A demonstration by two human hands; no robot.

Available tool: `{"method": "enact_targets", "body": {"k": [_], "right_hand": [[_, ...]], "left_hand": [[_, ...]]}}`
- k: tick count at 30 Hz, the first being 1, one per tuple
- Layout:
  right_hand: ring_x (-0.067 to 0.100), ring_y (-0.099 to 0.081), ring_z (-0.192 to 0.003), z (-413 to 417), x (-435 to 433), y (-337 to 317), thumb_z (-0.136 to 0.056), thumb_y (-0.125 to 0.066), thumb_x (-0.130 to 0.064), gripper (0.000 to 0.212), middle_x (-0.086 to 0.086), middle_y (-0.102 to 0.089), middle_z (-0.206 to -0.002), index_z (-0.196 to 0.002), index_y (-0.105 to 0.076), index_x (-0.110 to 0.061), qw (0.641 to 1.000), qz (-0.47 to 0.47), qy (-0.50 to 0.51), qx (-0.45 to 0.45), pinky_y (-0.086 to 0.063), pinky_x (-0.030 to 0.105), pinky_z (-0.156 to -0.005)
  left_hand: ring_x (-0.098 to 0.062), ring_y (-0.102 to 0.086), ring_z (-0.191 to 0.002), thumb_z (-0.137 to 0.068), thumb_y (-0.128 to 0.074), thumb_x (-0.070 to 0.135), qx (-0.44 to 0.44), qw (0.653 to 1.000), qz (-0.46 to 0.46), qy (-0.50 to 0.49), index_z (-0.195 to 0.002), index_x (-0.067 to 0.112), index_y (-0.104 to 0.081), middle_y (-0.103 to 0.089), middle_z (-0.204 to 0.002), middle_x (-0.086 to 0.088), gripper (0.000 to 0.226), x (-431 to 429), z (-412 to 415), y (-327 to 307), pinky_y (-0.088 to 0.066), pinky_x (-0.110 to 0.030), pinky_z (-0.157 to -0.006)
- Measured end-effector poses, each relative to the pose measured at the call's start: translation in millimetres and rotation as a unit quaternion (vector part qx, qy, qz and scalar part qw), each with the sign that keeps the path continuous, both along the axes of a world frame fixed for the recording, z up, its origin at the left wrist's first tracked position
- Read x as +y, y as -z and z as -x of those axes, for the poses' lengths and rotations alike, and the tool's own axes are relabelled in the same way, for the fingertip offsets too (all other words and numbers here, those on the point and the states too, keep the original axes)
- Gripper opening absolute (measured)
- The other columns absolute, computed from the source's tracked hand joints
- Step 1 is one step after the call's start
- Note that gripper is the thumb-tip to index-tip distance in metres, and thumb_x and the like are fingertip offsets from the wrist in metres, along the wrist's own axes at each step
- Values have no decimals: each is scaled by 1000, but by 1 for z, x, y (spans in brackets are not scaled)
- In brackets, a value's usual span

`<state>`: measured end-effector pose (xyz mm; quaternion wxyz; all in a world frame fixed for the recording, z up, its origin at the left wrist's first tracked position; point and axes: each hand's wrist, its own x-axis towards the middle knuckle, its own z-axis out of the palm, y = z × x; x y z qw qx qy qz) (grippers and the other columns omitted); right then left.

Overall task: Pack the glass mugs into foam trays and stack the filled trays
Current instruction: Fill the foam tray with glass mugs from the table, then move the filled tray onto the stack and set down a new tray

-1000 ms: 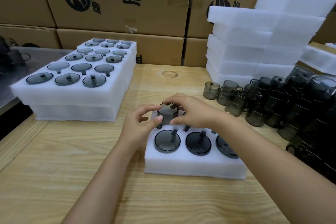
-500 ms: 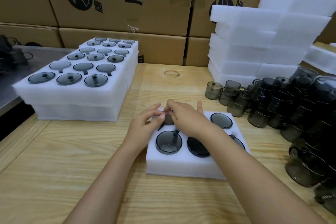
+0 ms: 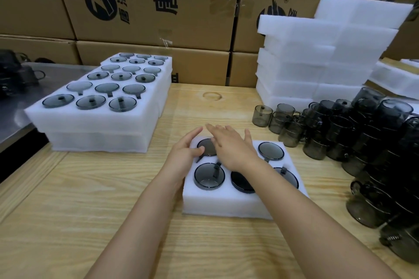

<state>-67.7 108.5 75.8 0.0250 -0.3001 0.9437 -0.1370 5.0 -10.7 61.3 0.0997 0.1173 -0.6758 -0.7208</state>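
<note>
A small foam tray [image 3: 226,205] sits on the wooden bench [image 3: 90,210] with smoked glass mugs [image 3: 209,175] sunk in its pockets. Both hands rest over its far-left pocket — the left hand [image 3: 184,154] at the tray's left edge, fingers loosely curled and touching the rim of the mug [image 3: 207,147] seated there, gripping nothing; the right hand [image 3: 231,145] lies flat above it, fingers spread, empty. Filled trays [image 3: 97,120] are stacked at the far left. Loose mugs [image 3: 340,133] crowd the right side, with empty foam trays [image 3: 317,56] piled behind them.
</note>
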Motion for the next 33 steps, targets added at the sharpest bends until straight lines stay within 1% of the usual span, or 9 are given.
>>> {"method": "enact_targets", "body": {"k": [4, 7, 10, 14, 18, 21, 25, 29, 33], "right_hand": [[14, -27, -138, -23, 28, -14, -102, -29, -30, 38, -5, -46, -141, -134, -48, -21, 974, 172, 83, 122, 2, 43, -116], [22, -50, -120, -45, 77, -2, -94, -40, -27, 31, 0, -61, -119, -109, -65, -16, 903, 298, 207, 229, -17, 46, -111], [25, -57, -97, -58, 111, 24, -91, -43, -19, 25, 2, -64, -97, -92, -66, -13, 828, 440, 300, 172, -40, 35, -85], [18, -59, -96, -55, 111, 40, -95, -47, -11, 21, 6, -67, -102, -89, -65, -20, 767, 568, 297, 36, -45, 32, -85], [4, -49, -114, -56, 93, 49, -99, -43, -18, 28, -5, -56, -127, -124, -55, -17, 791, 564, 238, -1, -35, 14, -97], [11, -36, -129, -56, 67, 55, -96, -37, -36, 49, -1, -42, -139, -139, -40, -11, 828, 505, 243, 26, -25, 23, -108], [17, -27, -134, -57, 33, 57, -96, -37, -35, 50, 6, -36, -145, -140, -37, -9, 856, 458, 232, 67, -18, 28, -111], [23, -34, -132, -50, 24, 61, -87, -27, -50, 67, 5, -42, -140, -139, -38, -9, 897, 381, 201, 97, -18, 29, -109], [37, -53, -117, -46, 18, 61, -77, -31, -47, 69, 11, -60, -121, -125, -55, -4, 907, 354, 192, 128, -30, 35, -99]], "left_hand": [[6, -49, -116, -93, -56, 10, 5, 978, 142, -150, -129, 26, -55, -52, -134, 8, 39, 11, -18, -4, -35, -9, -88], [-2, -53, -115, -92, -50, 10, 171, 906, 306, -236, -114, 21, -63, -60, -123, 8, 28, 40, -51, -13, -36, -10, -91], [-13, -52, -119, -85, -49, 23, 283, 805, 505, -129, -119, 13, -61, -60, -129, 1, 38, 86, -68, -6, -36, -30, -102], [-10, -58, -118, -65, -70, 49, 170, 687, 706, 38, -127, 29, -61, -59, -132, 6, 66, 120, -64, 21, -49, -34, -96], [-8, -61, -114, -64, -73, 37, 160, 683, 712, 16, -123, 33, -64, -62, -129, 8, 60, 101, -36, 32, -52, -31, -89], [-11, -61, -116, -71, -59, 24, 167, 684, 709, -22, -123, 26, -65, -61, -130, 4, 52, 80, -9, 33, -45, -30, -97], [-26, -53, -126, -60, -83, 13, 166, 678, 712, -74, -126, 15, -62, -56, -134, -13, 69, 44, 35, 36, -20, -42, -109], [-40, -39, -135, -56, -69, -13, 166, 711, 675, -102, -127, 11, -61, -54, -123, -20, 76, 6, 90, 33, 4, -37, -116], [-29, -14, -147, -78, -54, -14, 109, 707, 695, -72, -142, 21, -45, -42, -134, -15, 74, -36, 156, 29, 28, -24, -109]]}}
